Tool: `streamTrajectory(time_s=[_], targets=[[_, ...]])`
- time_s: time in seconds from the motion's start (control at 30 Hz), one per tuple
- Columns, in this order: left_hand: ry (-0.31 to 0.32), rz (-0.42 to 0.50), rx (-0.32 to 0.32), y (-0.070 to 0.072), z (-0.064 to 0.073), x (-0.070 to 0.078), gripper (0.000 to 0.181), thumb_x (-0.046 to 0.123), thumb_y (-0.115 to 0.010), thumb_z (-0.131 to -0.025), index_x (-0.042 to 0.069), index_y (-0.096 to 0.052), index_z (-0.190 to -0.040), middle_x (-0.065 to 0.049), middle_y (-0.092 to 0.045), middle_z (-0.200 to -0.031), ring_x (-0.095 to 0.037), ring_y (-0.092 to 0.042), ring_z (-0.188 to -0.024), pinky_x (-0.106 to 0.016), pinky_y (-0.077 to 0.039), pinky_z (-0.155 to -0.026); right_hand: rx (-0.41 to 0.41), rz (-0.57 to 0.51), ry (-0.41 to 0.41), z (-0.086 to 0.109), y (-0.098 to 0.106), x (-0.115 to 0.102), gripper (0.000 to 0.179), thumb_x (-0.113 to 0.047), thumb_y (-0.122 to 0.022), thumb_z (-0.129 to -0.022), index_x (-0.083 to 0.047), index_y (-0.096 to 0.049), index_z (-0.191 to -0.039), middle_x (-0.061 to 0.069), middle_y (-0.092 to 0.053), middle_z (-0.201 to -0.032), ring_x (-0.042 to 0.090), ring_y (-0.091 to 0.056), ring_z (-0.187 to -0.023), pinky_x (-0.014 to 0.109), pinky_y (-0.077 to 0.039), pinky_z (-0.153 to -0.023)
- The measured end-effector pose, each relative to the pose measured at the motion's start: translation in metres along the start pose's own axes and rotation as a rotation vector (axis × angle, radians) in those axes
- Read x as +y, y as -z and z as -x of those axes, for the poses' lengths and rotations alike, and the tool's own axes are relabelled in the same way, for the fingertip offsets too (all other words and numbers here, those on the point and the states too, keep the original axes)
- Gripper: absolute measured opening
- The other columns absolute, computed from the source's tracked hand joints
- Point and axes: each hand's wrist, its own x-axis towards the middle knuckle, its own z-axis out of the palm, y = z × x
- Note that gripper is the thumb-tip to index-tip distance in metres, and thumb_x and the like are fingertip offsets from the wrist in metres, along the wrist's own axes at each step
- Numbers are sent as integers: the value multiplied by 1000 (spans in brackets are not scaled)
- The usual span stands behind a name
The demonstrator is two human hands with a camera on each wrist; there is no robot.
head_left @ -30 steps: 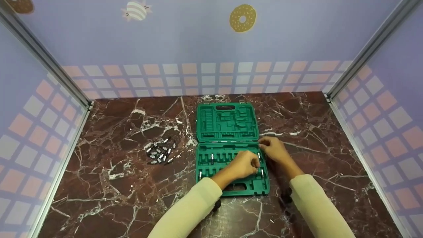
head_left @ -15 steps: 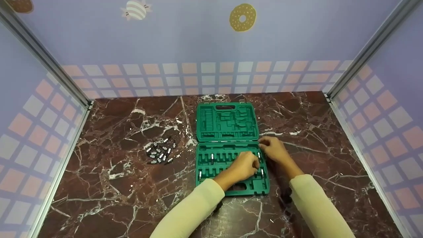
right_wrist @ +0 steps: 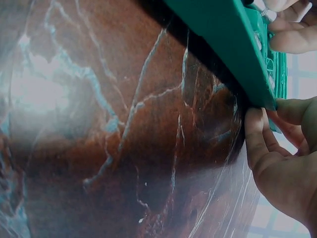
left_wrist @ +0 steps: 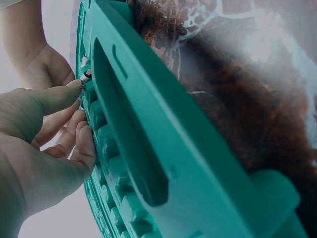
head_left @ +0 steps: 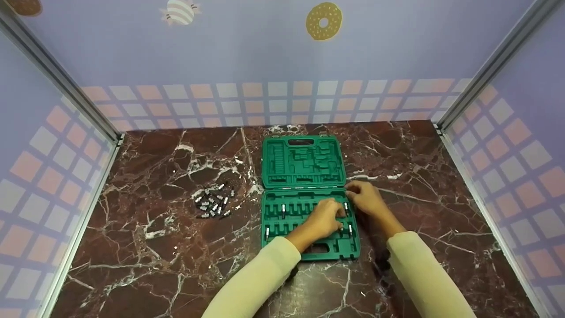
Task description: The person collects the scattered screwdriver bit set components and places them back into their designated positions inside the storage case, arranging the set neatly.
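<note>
A green plastic tool case (head_left: 267,163) lies open on the marble-patterned table, its lid folded back. My left hand (head_left: 323,219) reaches over the lower tray, and its thumb and fingers pinch a small silver bit socket (left_wrist: 85,76) at a slot on the right of the front row. Those fingers partly cover the piece. With my right hand (head_left: 367,201) I grip the case's right edge near the hinge, thumb and fingertips on either side in the right wrist view. Other bit sockets sit in the tray: one in the back row (head_left: 283,211), one front left (head_left: 267,232), one front right (head_left: 350,230).
Left of the case, several loose silver-and-black bit sockets (head_left: 215,206) lie in a pile on the dark red table (head_left: 145,176). Patterned panels (head_left: 247,53) enclose the table at the back and both sides.
My left hand's fingers have shifted slightly and spread a little over the front-row slot. The right hand keeps its grip on the case edge. The pile has not changed.
</note>
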Motion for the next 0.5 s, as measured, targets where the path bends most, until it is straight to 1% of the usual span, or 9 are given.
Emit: streamTrajectory(time_s=[0.13,0.23,0.3,0.4,0.5], targets=[[9,13,-3,1,-3,0,16,13,-85,-86,11,-79,-100,-3,-70,-101,-16,-65,-92,-24,-55,-77,4,12,9,0,0,-1,22,-9,-63,-101,1,-72,-118,21,-74,-113,22,-63,-78,41,-54,-75],[13,26,10,1,-5,0,15,11,-87,-84,10,-80,-97,-2,-74,-99,-16,-68,-91,-24,-57,-75,6,13,12,0,1,-1,22,-9,-63,-100,0,-72,-118,21,-74,-109,20,-61,-74,37,-51,-70],[29,32,11,1,-6,1,15,11,-87,-83,11,-80,-97,-2,-75,-99,-15,-69,-91,-24,-57,-74,6,12,12,0,2,-1,22,-8,-63,-100,0,-73,-118,21,-74,-108,19,-59,-73,35,-50,-68],[62,33,13,1,-6,3,15,10,-87,-83,12,-81,-96,-1,-75,-99,-15,-70,-92,-25,-58,-74,5,11,9,0,2,-1,21,-8,-63,-100,0,-73,-117,21,-74,-108,20,-59,-74,34,-49,-68],[80,30,35,-1,-6,5,15,8,-88,-81,12,-81,-94,0,-76,-97,-16,-71,-92,-25,-58,-74,3,9,3,0,1,-1,21,-8,-63,-100,0,-72,-117,21,-74,-110,21,-61,-77,36,-51,-71]])
